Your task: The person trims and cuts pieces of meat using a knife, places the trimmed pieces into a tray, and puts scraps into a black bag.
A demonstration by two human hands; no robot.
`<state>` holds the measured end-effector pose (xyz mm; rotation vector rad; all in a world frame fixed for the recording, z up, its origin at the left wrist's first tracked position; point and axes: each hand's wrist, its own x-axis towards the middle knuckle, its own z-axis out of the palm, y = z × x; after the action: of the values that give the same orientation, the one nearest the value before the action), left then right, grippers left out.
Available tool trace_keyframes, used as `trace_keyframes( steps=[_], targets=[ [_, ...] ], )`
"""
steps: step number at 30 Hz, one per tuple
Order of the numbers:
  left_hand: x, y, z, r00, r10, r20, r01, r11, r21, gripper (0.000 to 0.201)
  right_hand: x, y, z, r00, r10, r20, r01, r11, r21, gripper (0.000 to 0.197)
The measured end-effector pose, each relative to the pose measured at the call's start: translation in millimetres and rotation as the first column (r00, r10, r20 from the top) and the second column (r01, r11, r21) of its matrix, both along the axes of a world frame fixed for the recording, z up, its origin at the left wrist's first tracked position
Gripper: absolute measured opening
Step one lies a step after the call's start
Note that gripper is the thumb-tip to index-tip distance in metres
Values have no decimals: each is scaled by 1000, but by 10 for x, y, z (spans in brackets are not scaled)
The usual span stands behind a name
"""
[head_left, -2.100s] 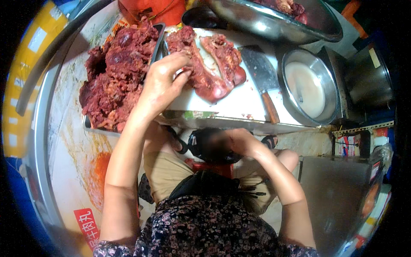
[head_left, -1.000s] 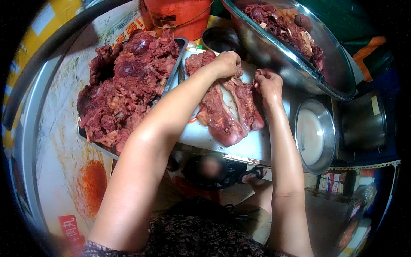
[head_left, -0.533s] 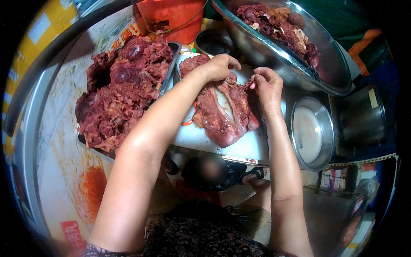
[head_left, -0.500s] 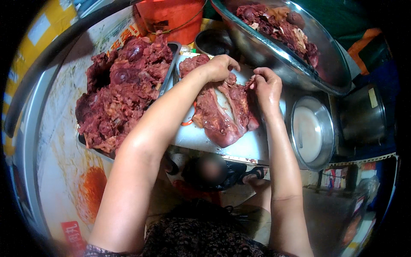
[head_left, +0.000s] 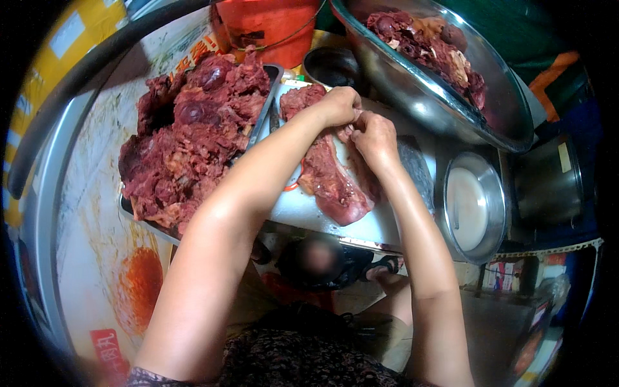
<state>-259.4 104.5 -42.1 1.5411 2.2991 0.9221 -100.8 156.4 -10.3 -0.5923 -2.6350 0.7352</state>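
Note:
A long piece of cooked, reddish-brown meat [head_left: 332,184] lies on a white cutting board [head_left: 303,209]. At its far end my left hand [head_left: 340,106] and my right hand [head_left: 375,137] come together, fingertips touching. My right fingers pinch the meat where pale, ragged tissue shows. My left fingers are curled closed, but what they hold is hidden between the hands. Another chunk of meat [head_left: 300,100] rests beside my left wrist. A dark grey, flat, shiny item [head_left: 416,168] on the board lies right of my right forearm.
Left of the board, a metal tray [head_left: 269,90] is heaped with meat [head_left: 187,148]. A large steel basin [head_left: 445,97] with more meat leans at the back right. Further right are a bowl of cloudy liquid [head_left: 474,209] and a dark pot [head_left: 548,184]. An orange bucket [head_left: 267,29] and black pan [head_left: 332,68] stand behind.
My right hand has moved left to meet my left hand. The right-hand part of the meat is now mostly behind my right forearm, and the dark grey item has come into view.

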Motion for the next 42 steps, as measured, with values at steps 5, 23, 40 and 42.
trace_keyframes(
  steps=[5,23,40,42],
  targets=[
    [-97,40,-36,995,93,-37,-94,995,-26,14,-248,21,-14,985,-89,146,70,989,132,36],
    [-111,7,37,995,104,-4,-104,988,-116,18,-413,523,-39,909,109,403,-15,973,-228,47],
    [-28,5,-23,961,60,-271,-59,998,10,16,-413,903,-568,991,11,135,43,920,-389,4],
    [-21,16,-10,959,75,-272,-60,996,61,14,-384,968,-573,994,-16,112,73,846,-528,3]
  ],
)
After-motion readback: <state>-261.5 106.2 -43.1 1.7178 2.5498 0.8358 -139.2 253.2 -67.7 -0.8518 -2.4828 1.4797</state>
